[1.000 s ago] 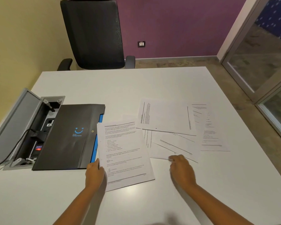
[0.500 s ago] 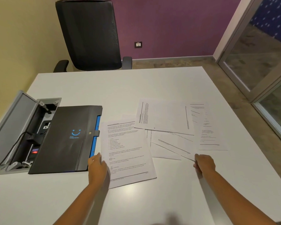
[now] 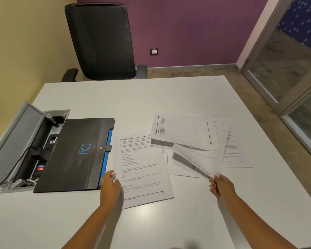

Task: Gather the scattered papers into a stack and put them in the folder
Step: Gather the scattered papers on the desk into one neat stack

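While the right hand (image 3: 221, 186) pinches the near corner of several lifted sheets (image 3: 196, 141), the printed page (image 3: 142, 169) lies flat on the table (image 3: 169, 97), to the left of that grip. The lifted sheets fan up and away from the pinch toward the far left, casting shadows on the papers beneath. The printed page has its long axis running near to far, tilted slightly. The left hand (image 3: 109, 186) rests on the near left edge of this page with loosely bent fingers; whether it grips the paper or only presses it cannot be told. The left hand is the nearer one to this page and to the folder (image 3: 75, 155). The folder lies closed, just left of the page, dark with a blue edge. One further sheet (image 3: 237, 155) lies flat at the far right. The papers are white, thin and printed with black text. Gathering likely requires carrying the lifted sheets leftward onto the printed page.
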`<act>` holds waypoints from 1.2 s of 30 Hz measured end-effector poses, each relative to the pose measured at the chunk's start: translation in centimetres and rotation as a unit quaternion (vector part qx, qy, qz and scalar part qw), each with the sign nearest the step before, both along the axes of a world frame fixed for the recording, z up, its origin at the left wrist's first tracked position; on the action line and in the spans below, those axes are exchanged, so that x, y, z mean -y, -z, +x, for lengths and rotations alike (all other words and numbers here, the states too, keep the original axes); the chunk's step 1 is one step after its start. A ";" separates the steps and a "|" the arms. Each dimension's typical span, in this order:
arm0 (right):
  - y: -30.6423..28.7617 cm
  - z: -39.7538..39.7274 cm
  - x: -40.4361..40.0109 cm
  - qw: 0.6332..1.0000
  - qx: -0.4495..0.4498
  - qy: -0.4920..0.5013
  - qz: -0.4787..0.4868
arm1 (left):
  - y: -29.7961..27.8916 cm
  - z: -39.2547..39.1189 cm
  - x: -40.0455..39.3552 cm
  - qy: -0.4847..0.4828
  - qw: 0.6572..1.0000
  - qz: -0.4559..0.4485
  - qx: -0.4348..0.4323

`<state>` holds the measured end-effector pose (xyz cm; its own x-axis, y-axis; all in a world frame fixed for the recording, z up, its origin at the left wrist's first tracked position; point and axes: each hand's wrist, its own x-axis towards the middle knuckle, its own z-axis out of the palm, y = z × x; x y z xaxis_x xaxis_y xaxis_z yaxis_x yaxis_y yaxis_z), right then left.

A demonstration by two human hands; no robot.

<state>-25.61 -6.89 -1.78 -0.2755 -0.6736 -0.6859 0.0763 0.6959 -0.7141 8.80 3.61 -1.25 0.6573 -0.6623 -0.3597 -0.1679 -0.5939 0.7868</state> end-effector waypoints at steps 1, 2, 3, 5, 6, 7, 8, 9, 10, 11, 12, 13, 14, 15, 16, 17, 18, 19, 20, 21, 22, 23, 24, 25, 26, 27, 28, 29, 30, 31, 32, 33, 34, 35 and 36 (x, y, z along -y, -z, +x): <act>-0.2 0.0 -0.3 1.000 -0.002 -0.011 0.004 | 0.0 -0.1 0.0 0.006 1.000 -0.005 -0.005; -0.4 0.0 -0.7 1.000 -0.004 -0.024 0.009 | 0.1 -0.2 0.0 0.013 1.000 -0.007 -0.011; -0.6 0.2 -1.2 0.999 -0.001 -0.036 0.012 | 0.1 -0.3 0.0 0.022 1.000 -0.007 -0.021; -0.9 0.9 -2.3 0.998 0.018 -0.063 0.015 | 0.1 -0.8 0.1 0.046 0.997 -0.007 -0.058; -1.0 1.3 -3.0 0.996 0.027 -0.082 0.016 | -0.1 -1.1 0.2 0.061 0.995 -0.007 -0.084; -1.0 1.6 -3.7 0.994 0.030 -0.106 0.015 | -0.2 -1.5 0.3 0.076 0.991 -0.006 -0.109; -0.9 1.9 -4.3 0.991 0.026 -0.134 0.011 | -0.3 -1.8 0.4 0.091 0.988 -0.003 -0.128; -0.7 2.0 -4.9 0.987 0.017 -0.162 0.005 | -0.4 -2.0 0.5 0.103 0.984 0.001 -0.144; -0.5 2.0 -5.4 0.982 0.005 -0.188 -0.002 | -0.6 -2.3 0.6 0.111 0.980 0.006 -0.162; -0.3 1.9 -5.8 0.977 -0.009 -0.213 -0.007 | -0.7 -2.6 0.6 0.114 0.977 0.011 -0.182; -0.1 1.8 -6.1 0.971 -0.027 -0.238 -0.013 | -0.8 -2.9 0.6 0.114 0.973 0.017 -0.201; 0.0 1.8 -6.3 0.963 -0.048 -0.266 -0.021 | -0.9 -3.2 0.6 0.114 0.969 0.023 -0.217; 0.1 1.8 -6.4 0.953 -0.065 -0.295 -0.030 | -0.9 -3.4 0.6 0.114 0.966 0.031 -0.228; 0.1 1.8 -6.5 0.941 -0.078 -0.326 -0.036 | -0.9 -3.6 0.8 0.113 0.964 0.037 -0.237; 0.0 2.0 -6.6 0.928 -0.085 -0.359 -0.042 | -0.9 -3.8 0.9 0.110 0.962 0.039 -0.249; -0.1 2.3 -6.6 0.910 -0.098 -0.400 -0.045 | -1.0 -4.0 1.1 0.105 0.959 0.038 -0.262; -0.2 2.7 -6.6 0.885 -0.124 -0.446 -0.050 | -1.0 -4.1 1.3 0.103 0.957 0.037 -0.270; -0.4 3.0 -6.6 0.850 -0.177 -0.492 -0.056 | -1.1 -4.1 1.6 0.102 0.956 0.038 -0.273; -0.6 3.4 -6.5 0.816 -0.242 -0.520 -0.069 | -1.1 -4.1 1.8 0.099 0.956 0.042 -0.274; -0.9 3.7 -6.4 0.792 -0.303 -0.522 -0.088 | -1.2 -4.2 2.0 0.092 0.955 0.046 -0.277; -1.2 4.0 -6.0 0.783 -0.344 -0.506 -0.112 | -1.3 -4.2 2.2 0.086 0.955 0.051 -0.278; -1.5 4.4 -5.6 0.781 -0.368 -0.486 -0.134 | -1.3 -4.1 2.3 0.082 0.956 0.055 -0.276; -1.7 4.8 -5.1 0.778 -0.387 -0.470 -0.152 | -1.3 -4.1 2.4 0.080 0.957 0.057 -0.274; -1.9 5.2 -4.6 0.768 -0.408 -0.463 -0.169 | -1.2 -4.1 2.4 0.076 0.956 0.058 -0.277; -2.0 5.6 -4.0 0.751 -0.433 -0.460 -0.193 | -1.0 -4.1 2.3 0.070 0.955 0.056 -0.283; -2.0 6.0 -3.4 0.729 -0.455 -0.463 -0.217 | -0.9 -4.1 2.2 0.062 0.953 0.055 -0.290; -1.9 6.3 -2.8 0.709 -0.470 -0.470 -0.236 | -0.7 -4.1 2.2 0.055 0.953 0.055 -0.294; -1.6 6.5 -2.3 0.694 -0.475 -0.484 -0.242 | -0.6 -4.1 2.1 0.048 0.953 0.055 -0.295; -1.2 6.8 -1.8 0.678 -0.478 -0.507 -0.235 | -0.6 -4.1 2.2 0.042 0.953 0.055 -0.295; -0.8 7.0 -1.4 0.657 -0.484 -0.536 -0.218 | -0.5 -4.1 2.2 0.037 0.954 0.056 -0.294; -0.4 7.2 -1.1 0.636 -0.490 -0.561 -0.199 | -0.5 -4.1 2.2 0.033 0.954 0.056 -0.292; -0.1 7.4 -0.9 0.622 -0.494 -0.579 -0.181 | -0.5 -4.1 2.2 0.030 0.955 0.053 -0.290; 0.2 7.5 -0.7 0.615 -0.494 -0.592 -0.164 | -0.5 -3.9 2.2 0.027 0.956 0.046 -0.288; 0.5 7.7 -0.5 0.614 -0.490 -0.601 -0.148 | -0.5 -3.7 2.2 0.025 0.958 0.039 -0.285; 0.7 7.8 -0.4 0.614 -0.485 -0.608 -0.133 | -0.5 -3.4 2.2 0.023 0.959 0.034 -0.280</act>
<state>-17.79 -6.52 -2.49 0.3508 -0.8380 -0.4180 -0.9354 -0.3347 -0.1141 5.36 1.42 -0.75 0.3181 -0.6482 -0.6918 0.2426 -0.6498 0.7204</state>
